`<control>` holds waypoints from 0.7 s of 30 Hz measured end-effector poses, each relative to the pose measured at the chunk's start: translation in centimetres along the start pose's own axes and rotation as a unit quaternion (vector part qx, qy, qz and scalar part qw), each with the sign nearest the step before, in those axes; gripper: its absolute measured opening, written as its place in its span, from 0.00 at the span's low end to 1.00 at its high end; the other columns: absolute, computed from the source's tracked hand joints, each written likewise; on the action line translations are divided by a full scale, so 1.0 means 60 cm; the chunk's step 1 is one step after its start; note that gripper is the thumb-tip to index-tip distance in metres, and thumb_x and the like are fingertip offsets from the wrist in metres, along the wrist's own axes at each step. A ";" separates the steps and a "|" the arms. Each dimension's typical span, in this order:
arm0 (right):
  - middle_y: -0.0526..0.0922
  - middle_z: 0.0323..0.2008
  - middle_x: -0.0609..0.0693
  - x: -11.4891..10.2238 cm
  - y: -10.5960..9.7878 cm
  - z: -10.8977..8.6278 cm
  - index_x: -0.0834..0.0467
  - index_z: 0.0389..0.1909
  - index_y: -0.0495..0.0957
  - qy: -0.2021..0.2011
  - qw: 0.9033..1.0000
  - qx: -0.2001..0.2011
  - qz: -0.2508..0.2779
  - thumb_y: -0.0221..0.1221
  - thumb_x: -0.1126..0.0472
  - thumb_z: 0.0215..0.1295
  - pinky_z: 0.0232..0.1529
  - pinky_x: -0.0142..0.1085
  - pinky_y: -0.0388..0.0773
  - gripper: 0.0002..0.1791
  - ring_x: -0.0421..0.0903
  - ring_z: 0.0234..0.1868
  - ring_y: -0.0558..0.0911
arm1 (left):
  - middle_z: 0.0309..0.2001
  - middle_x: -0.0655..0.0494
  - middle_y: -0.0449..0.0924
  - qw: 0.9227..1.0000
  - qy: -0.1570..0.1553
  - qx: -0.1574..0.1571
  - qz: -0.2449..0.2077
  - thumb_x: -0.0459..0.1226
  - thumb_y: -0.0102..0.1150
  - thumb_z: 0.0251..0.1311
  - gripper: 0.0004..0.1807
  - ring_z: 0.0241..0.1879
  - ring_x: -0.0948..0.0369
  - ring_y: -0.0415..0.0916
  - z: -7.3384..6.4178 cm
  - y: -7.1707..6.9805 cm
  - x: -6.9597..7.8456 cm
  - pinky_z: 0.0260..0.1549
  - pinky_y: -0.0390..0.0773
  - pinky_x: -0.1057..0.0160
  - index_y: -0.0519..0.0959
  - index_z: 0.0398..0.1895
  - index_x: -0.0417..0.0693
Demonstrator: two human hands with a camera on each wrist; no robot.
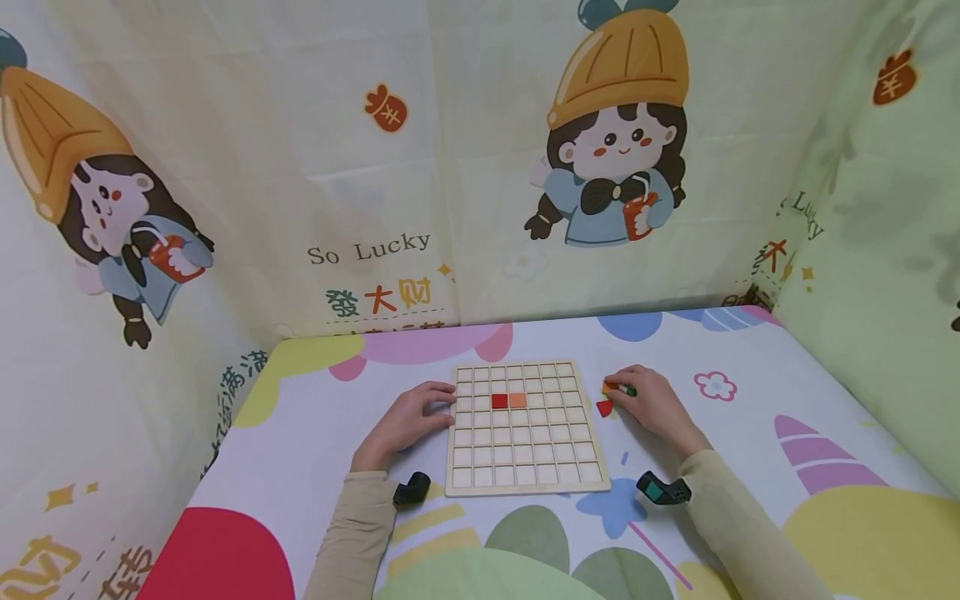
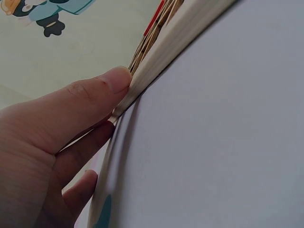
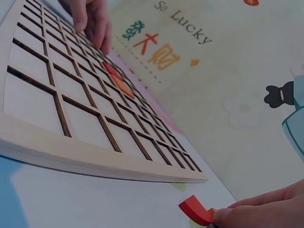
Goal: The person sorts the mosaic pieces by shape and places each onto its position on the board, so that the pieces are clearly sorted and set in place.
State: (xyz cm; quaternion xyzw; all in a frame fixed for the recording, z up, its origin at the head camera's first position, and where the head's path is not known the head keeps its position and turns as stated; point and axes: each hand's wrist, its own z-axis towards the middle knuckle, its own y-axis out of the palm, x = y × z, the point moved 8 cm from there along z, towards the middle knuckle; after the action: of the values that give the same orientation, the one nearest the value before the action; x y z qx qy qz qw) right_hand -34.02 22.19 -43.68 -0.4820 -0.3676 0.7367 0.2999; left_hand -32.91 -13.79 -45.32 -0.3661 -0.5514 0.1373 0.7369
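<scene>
A light wooden grid board (image 1: 525, 490) lies on the table, with a red square tile (image 1: 499, 402) and an orange square tile (image 1: 517, 401) side by side in its cells. My left hand (image 1: 405, 421) touches the board's left edge, thumb and fingertips along its side; the left wrist view shows the thumb (image 2: 95, 90) against the wooden rim. Right of the board, my right hand (image 1: 651, 408) pinches a small orange tile (image 1: 608, 387) at its fingertips. Next to that lies a loose red tile (image 1: 604, 408), and a green piece (image 1: 631, 391) shows by the fingers.
A white cloth with printed shapes (image 1: 330, 433) covers the table. Printed curtains (image 1: 480, 208) stand behind it and at both sides. Each wrist carries a dark camera, such as the right wrist camera (image 1: 664, 489).
</scene>
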 end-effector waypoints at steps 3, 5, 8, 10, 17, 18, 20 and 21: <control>0.82 0.44 0.62 -0.003 -0.003 0.001 0.66 0.49 0.83 -0.001 1.000 0.001 -0.002 0.64 0.64 0.63 0.53 0.57 0.73 0.15 0.61 0.49 0.78 | 0.60 0.58 0.76 1.000 0.003 0.000 -0.001 0.38 0.70 0.57 0.19 0.65 0.54 0.67 0.000 0.000 0.001 0.66 0.64 0.49 0.83 0.52 0.44; 0.82 0.45 0.62 -0.006 -0.006 0.001 0.66 0.49 0.83 -0.004 1.000 0.005 0.000 0.64 0.63 0.63 0.53 0.57 0.74 0.15 0.61 0.49 0.79 | 0.59 0.58 0.76 1.000 0.004 0.000 0.000 0.38 0.70 0.57 0.19 0.65 0.54 0.67 0.000 0.000 0.000 0.66 0.64 0.49 0.83 0.52 0.44; 0.82 0.45 0.62 -0.010 -0.008 0.003 0.66 0.50 0.82 -0.005 1.000 0.008 0.005 0.63 0.63 0.64 0.52 0.56 0.74 0.15 0.60 0.48 0.79 | 0.59 0.58 0.76 1.000 0.005 0.001 0.002 0.38 0.70 0.56 0.19 0.64 0.54 0.67 0.001 -0.001 -0.001 0.66 0.64 0.50 0.83 0.51 0.44; 0.82 0.46 0.61 -0.012 -0.009 0.004 0.66 0.50 0.82 0.002 1.000 0.008 0.009 0.64 0.63 0.64 0.51 0.54 0.75 0.16 0.58 0.47 0.79 | 0.59 0.58 0.76 1.000 0.004 0.001 0.002 0.38 0.70 0.56 0.19 0.64 0.55 0.67 0.001 -0.001 -0.001 0.66 0.64 0.50 0.83 0.51 0.44; 0.81 0.46 0.61 -0.031 -0.014 0.010 0.65 0.50 0.82 -0.012 0.999 0.021 0.024 0.65 0.64 0.63 0.39 0.44 0.78 0.16 0.52 0.39 0.80 | 0.59 0.58 0.76 1.000 0.001 0.000 0.001 0.37 0.70 0.56 0.19 0.64 0.55 0.67 0.000 -0.001 -0.001 0.66 0.64 0.50 0.83 0.51 0.44; 0.81 0.46 0.61 -0.035 -0.015 0.011 0.65 0.50 0.83 -0.018 0.999 0.023 0.027 0.65 0.64 0.62 0.38 0.43 0.78 0.16 0.52 0.38 0.80 | 0.59 0.58 0.76 1.000 0.001 0.000 0.002 0.37 0.70 0.56 0.19 0.64 0.55 0.67 0.000 -0.001 -0.001 0.66 0.64 0.50 0.83 0.51 0.44; 0.82 0.46 0.60 -0.044 -0.016 0.013 0.65 0.49 0.83 -0.029 0.999 0.026 0.034 0.65 0.64 0.62 0.36 0.41 0.79 0.15 0.51 0.38 0.81 | 0.59 0.58 0.76 1.000 0.002 0.000 0.002 0.37 0.70 0.56 0.19 0.64 0.55 0.67 0.000 -0.001 0.000 0.66 0.64 0.50 0.83 0.51 0.44; 0.82 0.45 0.60 -0.047 -0.017 0.014 0.65 0.49 0.83 -0.033 0.998 0.026 0.038 0.66 0.64 0.62 0.36 0.41 0.79 0.15 0.51 0.37 0.82 | 0.59 0.58 0.76 1.000 0.002 -0.001 0.002 0.37 0.70 0.56 0.19 0.64 0.55 0.67 0.000 -0.001 0.000 0.66 0.64 0.50 0.83 0.52 0.44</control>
State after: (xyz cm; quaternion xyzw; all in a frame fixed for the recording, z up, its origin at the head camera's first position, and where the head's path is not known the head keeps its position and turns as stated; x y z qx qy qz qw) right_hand -33.73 20.27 -41.23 -0.4632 -0.3397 0.7722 0.2717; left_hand -32.92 -13.85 -45.29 -0.3680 -0.5492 0.1378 0.7376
